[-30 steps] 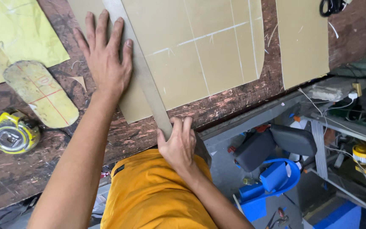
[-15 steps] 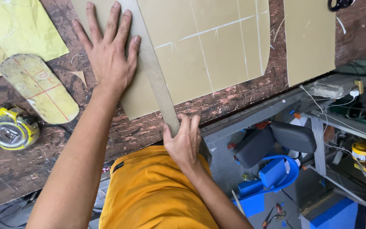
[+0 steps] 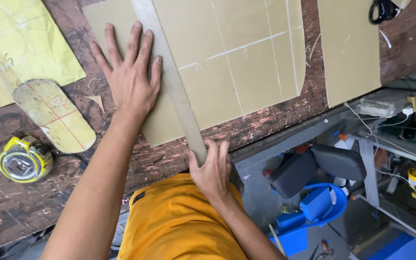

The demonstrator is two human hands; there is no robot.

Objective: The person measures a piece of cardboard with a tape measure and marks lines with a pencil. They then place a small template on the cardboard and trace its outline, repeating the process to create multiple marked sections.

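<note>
On the scarred bench, the left hand (image 3: pixel 131 79) lies spread on a tan scored sheet (image 3: pixel 227 62).

- A yellow tape measure (image 3: pixel 22 162) lies on the worn desk (image 3: pixel 275 120).
- An oval yellow cutout (image 3: pixel 54 114) sits nearby.
- Black scissors (image 3: pixel 383 9) lie at the far edge.

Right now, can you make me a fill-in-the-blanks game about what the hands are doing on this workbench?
1. The left hand lies flat with spread fingers on the tan ____ sheet.
2. The right hand grips the near end of the long ____ straightedge, at the workbench edge.
3. The yellow tape measure sits to the ____ of the left forearm.
4. The person wears an ____ shirt.

Missing words: marked; grey; left; orange
</note>
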